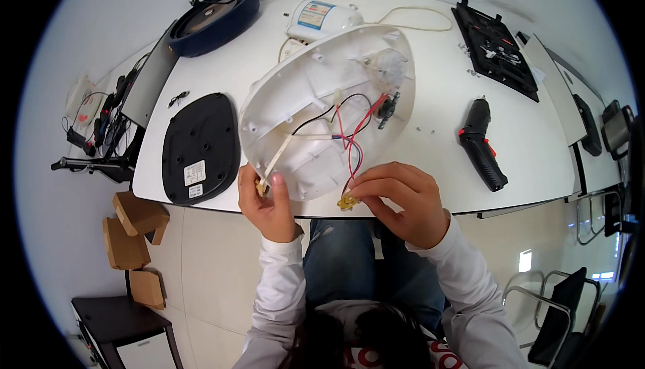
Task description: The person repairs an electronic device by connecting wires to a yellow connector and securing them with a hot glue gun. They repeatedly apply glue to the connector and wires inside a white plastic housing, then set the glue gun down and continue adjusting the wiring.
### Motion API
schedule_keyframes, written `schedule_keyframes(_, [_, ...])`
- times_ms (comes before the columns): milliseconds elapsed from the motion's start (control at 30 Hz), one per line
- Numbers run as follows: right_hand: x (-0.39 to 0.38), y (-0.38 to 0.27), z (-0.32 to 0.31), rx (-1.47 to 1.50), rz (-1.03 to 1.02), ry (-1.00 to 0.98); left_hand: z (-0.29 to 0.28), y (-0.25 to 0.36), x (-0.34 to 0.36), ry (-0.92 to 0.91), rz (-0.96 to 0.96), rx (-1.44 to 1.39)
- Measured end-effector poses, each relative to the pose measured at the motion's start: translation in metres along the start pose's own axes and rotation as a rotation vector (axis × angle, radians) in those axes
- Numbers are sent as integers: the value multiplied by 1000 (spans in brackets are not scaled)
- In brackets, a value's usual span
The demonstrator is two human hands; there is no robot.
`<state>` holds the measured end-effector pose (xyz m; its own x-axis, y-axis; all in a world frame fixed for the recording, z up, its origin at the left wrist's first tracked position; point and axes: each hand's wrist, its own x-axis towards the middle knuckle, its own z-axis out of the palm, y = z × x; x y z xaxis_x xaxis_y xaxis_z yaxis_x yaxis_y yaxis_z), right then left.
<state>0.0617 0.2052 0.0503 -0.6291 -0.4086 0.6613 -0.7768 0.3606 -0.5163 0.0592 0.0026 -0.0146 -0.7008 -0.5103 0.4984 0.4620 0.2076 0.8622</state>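
Where the table's [437,161] left edge ran down toward its front corner, a black base plate [201,142] lay flat, two white labels on it. Dark blue round dish [225,36] sat at the far left corner. Left hand [265,209] was at the front edge, thumb and fingers closed on a small tan piece [261,187] by the rim of a white plastic shell [304,104]; could not tell whether they gripped that rim too. Shell was open side up, reaching the middle of the front edge, red and black wires [351,144] inside. Right hand [406,202], also at the front edge, pinched a small yellow circuit board [347,202], thumb and fingertips together, wires leading from it into the shell. Black cordless screwdriver [481,144] lay toward the right edge; black tool case [496,50] lay open at the far right corner.
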Motion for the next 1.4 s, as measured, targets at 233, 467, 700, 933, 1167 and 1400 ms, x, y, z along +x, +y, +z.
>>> schedule_keyframes(233, [-21,-13,-30,184,145,158,-1,0,-2,4,8,41])
schedule_keyframes(467, [-31,-10,-41,276,153,24,-4,-1,-2,-32,42,59])
schedule_keyframes(700, [0,11,-47,-42,185,243,2,5,-3,5,9,21])
schedule_keyframes(933, [46,49,-50,435,160,317,-2,-1,-3,4,3,24])
schedule_keyframes(1167, [65,66,-44,-313,-72,103,-1,0,-3,-7,8,27])
schedule_keyframes(1400, [62,64,-38,-310,9,87,-3,-1,-3,-12,-7,44])
